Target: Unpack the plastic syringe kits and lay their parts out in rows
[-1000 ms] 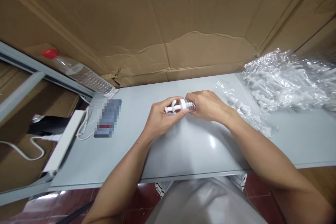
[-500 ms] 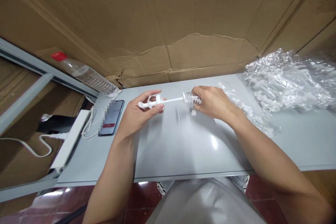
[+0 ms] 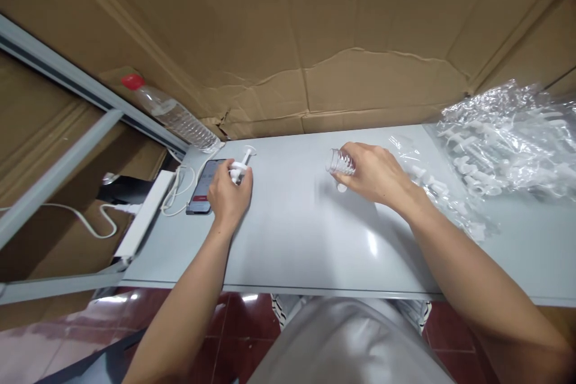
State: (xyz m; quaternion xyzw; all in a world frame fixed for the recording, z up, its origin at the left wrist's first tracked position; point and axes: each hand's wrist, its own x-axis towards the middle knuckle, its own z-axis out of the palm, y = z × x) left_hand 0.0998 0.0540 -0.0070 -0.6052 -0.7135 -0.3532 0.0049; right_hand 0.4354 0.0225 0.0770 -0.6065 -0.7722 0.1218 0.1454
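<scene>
The left hand (image 3: 229,195) is partly closed, its thumb and forefinger pinching a white plastic plunger (image 3: 240,167) by its collar; the rod tilts away toward the far side of the bench (image 3: 288,246), just beside the phone (image 3: 207,183); the right hand (image 3: 375,173) is curled around a clear ribbed cylinder (image 3: 339,162), mouth facing left, with a small white round piece (image 3: 341,188) showing just under the fingers; whether that piece is gripped or lies loose, I cannot tell.

The plunger and cylinder are well apart, the middle of the bench between them; a light fingertip pinch could let the plunger tip or slip, the thin rod swinging round against the phone or the white cable (image 3: 180,189); too hard a squeeze on the cylinder could flex its wall or make it skid from the fingers; the white piece, if loose, could roll away; the right forearm lies near the small plastic bag (image 3: 432,183), so a careless sweep could drag it and scatter its white parts.
</scene>
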